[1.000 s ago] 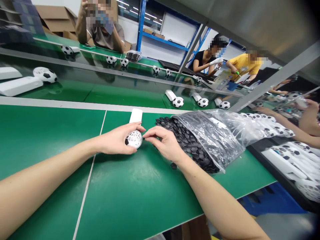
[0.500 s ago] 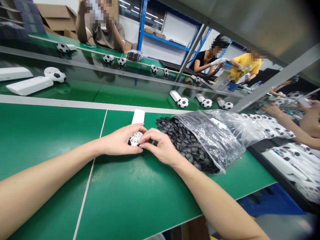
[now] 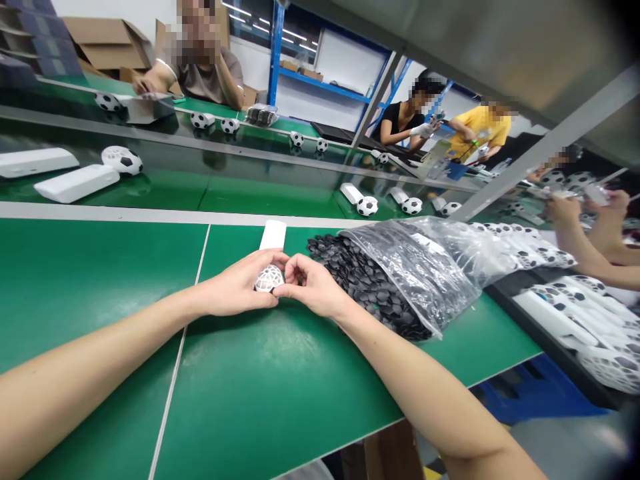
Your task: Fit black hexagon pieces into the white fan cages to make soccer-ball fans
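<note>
Your hands are cupped close together over the green bench [image 3: 280,380], and the ball's held right between them. Your left hand [image 3: 235,288] wraps one side of a small white lattice ball [image 3: 270,279], while the fingertips [image 3: 293,267] of your right hand [image 3: 315,288] grip the other side. Just right of your right hand, black hexagonal patches [image 3: 350,280] are heaped at the mouth of a clear plastic bag [image 3: 420,263]. A white plastic bar [image 3: 273,235] lies on the bench just past the ball. Soccer-patterned balls [image 3: 367,207] sit farther off.
</note>
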Demonstrator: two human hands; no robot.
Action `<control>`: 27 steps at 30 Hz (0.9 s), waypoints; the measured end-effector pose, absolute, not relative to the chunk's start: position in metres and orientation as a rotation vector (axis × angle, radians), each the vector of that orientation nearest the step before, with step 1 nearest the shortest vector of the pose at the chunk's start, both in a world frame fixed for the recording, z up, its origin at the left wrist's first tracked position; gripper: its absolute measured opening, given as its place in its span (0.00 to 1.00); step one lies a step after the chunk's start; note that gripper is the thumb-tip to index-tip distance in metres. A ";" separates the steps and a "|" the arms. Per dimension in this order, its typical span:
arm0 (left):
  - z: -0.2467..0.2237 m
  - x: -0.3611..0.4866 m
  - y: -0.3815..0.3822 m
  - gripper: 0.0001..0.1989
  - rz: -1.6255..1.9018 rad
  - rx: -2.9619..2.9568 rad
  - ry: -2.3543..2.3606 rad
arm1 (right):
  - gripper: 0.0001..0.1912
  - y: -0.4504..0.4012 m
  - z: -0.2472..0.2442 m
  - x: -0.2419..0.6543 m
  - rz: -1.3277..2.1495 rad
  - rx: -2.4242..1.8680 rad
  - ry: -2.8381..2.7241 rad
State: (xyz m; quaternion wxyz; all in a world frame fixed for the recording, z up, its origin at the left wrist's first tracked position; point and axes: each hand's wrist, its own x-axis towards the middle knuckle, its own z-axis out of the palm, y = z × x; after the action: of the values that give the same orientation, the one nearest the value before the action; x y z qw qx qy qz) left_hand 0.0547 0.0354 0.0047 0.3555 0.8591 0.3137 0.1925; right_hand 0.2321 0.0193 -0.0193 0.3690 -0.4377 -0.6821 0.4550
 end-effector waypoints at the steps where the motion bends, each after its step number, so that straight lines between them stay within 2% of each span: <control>1: 0.004 0.055 0.036 0.24 0.492 2.206 0.817 | 0.17 0.021 -0.019 0.233 1.142 -1.142 -1.763; 4: 0.002 0.052 0.039 0.28 0.464 2.213 0.847 | 0.12 0.026 -0.016 0.244 0.889 -1.245 -1.797; 9: 0.001 0.041 0.054 0.25 0.483 2.249 1.174 | 0.03 0.036 -0.005 0.273 0.228 -1.566 -1.924; 12: 0.004 0.038 0.058 0.26 0.484 2.139 1.359 | 0.02 0.035 -0.003 0.278 0.162 -1.718 -2.108; 18: 0.007 0.044 0.050 0.20 0.501 2.159 1.301 | 0.06 0.028 -0.005 0.266 0.084 -1.765 -2.362; 23: 0.009 0.044 0.046 0.25 0.404 2.148 1.191 | 0.10 0.030 -0.007 0.265 -0.095 -1.795 -2.401; 27: 0.012 0.043 0.046 0.24 0.357 2.134 1.114 | 0.14 0.029 -0.009 0.270 -0.044 -1.813 -2.393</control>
State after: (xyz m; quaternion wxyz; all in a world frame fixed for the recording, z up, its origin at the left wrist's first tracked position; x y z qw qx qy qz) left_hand 0.0434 0.0458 0.0117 0.3468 0.8225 0.4293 0.1376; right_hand 0.2698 0.0294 -0.0093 0.0696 -0.6024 -0.7950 -0.0146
